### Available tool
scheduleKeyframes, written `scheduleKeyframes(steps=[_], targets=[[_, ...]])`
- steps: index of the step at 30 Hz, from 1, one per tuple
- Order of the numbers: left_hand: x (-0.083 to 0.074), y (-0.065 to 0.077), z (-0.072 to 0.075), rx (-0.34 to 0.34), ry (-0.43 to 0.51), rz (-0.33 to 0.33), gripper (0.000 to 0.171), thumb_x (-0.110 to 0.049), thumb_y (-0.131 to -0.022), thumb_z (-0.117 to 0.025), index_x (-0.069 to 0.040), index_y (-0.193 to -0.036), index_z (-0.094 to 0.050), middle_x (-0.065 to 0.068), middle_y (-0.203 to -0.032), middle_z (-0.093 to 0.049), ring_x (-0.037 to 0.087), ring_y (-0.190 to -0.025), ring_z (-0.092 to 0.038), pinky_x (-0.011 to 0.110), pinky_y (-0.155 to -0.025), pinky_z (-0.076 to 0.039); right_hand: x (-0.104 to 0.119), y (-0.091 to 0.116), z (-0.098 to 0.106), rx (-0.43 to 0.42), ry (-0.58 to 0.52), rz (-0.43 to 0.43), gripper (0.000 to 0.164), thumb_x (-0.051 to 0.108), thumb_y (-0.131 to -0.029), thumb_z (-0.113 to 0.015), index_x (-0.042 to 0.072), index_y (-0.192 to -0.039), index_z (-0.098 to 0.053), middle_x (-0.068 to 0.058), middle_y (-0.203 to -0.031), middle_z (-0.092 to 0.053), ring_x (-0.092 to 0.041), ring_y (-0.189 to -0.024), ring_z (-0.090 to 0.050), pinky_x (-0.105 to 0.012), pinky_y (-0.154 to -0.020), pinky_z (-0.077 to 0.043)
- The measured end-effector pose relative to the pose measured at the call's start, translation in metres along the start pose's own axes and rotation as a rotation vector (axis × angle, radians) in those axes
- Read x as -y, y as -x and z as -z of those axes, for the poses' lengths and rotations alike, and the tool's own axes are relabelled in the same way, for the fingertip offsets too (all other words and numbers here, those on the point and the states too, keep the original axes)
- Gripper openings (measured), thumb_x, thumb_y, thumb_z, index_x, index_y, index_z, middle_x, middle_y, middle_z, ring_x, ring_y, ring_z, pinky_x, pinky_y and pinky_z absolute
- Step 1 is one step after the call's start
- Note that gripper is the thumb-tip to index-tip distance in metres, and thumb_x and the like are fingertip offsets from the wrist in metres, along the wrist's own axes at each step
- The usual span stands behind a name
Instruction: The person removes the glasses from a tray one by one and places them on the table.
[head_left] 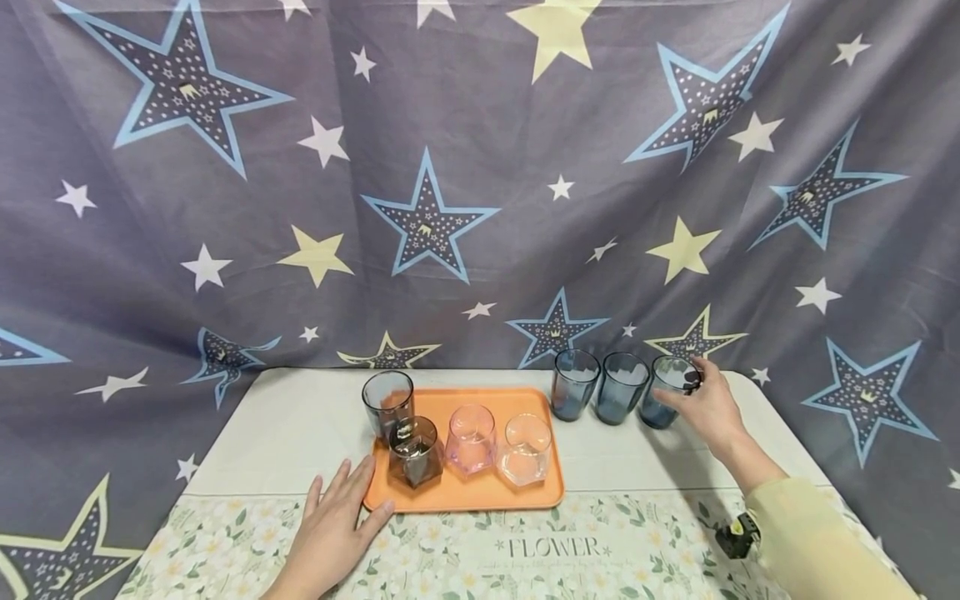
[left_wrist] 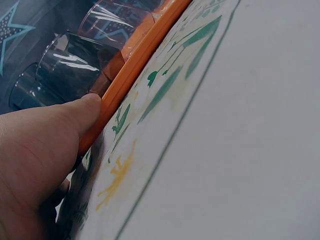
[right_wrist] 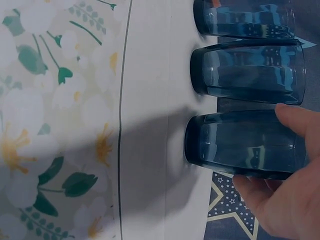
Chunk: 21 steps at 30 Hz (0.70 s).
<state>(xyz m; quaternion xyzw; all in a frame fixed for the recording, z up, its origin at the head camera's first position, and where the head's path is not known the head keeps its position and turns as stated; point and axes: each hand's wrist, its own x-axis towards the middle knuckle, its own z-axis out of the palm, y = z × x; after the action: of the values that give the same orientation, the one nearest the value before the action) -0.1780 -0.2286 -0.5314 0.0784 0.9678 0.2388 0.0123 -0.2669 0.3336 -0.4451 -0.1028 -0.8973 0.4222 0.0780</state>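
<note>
1. Behind the orange tray (head_left: 465,497), a star-printed curtain (head_left: 450,108) is hanging as a backdrop.
2. Under the tray, the tabletop (head_left: 300,425) is carrying everything; its flowered, lettered strip is running along the tray's near side.
3. The tray itself is lying flat, its long side facing the person, perhaps so that every glass is within reach.
4. Right of the tray, a pale yellow sleeve (head_left: 817,533) is reaching forward.
5. At the tray's near left corner, the left hand (head_left: 333,517) is resting with fingers spread and thumb touching the rim, probably steadying the tray; this grip is pinching nothing.
6. Beyond the tray's right side, the right hand (head_left: 712,412) is pinching the outermost blue glass (head_left: 659,412) near its rim, thumb and fingers on opposite sides, a hold that likely suits a smooth upright wall.
7. That glass is standing upright, ending a row with the middle blue glass (head_left: 621,390) and the inner blue glass (head_left: 575,387), which is nearest the tray.
8. At the tray's far left corner, a grey glass (head_left: 386,410) is standing; whether its base is on the tray is unclear.
9. On the tray, a dark glass (head_left: 416,454), a pink glass (head_left: 471,446) and a clear glass (head_left: 525,458) are standing apart, seemingly spaced to avoid knocking.
</note>
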Motion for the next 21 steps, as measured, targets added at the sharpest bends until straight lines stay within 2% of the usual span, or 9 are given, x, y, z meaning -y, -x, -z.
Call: scheduleKeyframes(steps=[8,15,21], targets=[[0.001,-0.001,0.0,-0.005,0.003,-0.009,0.088,-0.059,-0.109,-0.065,-0.003,-0.172,-0.038,0.019,-0.173,-0.042,0.048,-0.165,-0.022,0.073,-0.129,0.002,0.003,-0.001,-0.002,-0.002,0.01,0.011,0.115,0.03,-0.097,-0.088,-0.009,-0.172,-0.011,-0.047,-0.165,-0.026,-0.062,-0.15,-0.036,-0.072,-0.123,-0.033],[0.001,-0.002,-0.001,-0.005,-0.004,-0.009,0.089,-0.06,-0.109,-0.064,-0.004,-0.172,-0.037,0.019,-0.173,-0.042,0.047,-0.165,-0.022,0.073,-0.13,0.001,0.004,0.0,0.001,-0.004,0.045,0.016,0.122,0.032,-0.095,-0.09,-0.005,-0.174,-0.004,-0.048,-0.164,-0.022,-0.065,-0.149,-0.034,-0.075,-0.122,-0.032],[0.001,-0.002,-0.002,0.001,-0.007,0.0,0.089,-0.061,-0.109,-0.064,-0.004,-0.172,-0.038,0.019,-0.173,-0.041,0.047,-0.165,-0.021,0.073,-0.129,0.002,0.017,0.005,0.011,-0.057,0.089,0.094,0.119,0.027,-0.094,-0.092,-0.003,-0.175,-0.009,-0.044,-0.163,-0.028,-0.063,-0.148,-0.035,-0.076,-0.119,-0.034]])
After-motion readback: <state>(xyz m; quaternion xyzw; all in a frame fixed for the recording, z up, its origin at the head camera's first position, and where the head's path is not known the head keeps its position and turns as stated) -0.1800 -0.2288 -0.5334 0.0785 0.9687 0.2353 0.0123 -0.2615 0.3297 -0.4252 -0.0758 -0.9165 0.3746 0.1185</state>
